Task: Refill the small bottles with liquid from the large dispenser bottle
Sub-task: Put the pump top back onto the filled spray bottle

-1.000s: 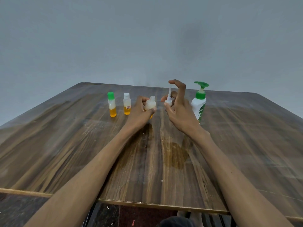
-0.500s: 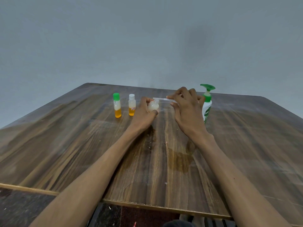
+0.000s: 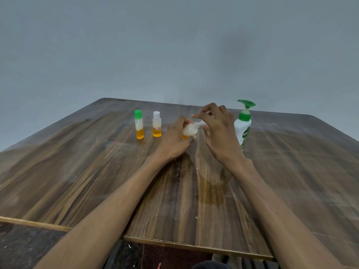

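So left hand point(image 3: 174, 139) grips a small bottle point(image 3: 189, 131) mid-table, tilted – right hand point(image 3: 217, 131) pinches a thin clear piece at its neck. Dispenser point(image 3: 243, 127) + 2 other bottles point(image 3: 139, 125) point(image 3: 157, 124) toward far edge.

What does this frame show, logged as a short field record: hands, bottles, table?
left hand: grips small bottle, tilted
right hand: pinches a small pale part at that bottle's neck
standing small bottles: green-capped bottle, white-capped bottle, both part-filled orange
dispenser bottle: upright, right of hands, untouched
table: wooden, dark stain near middle
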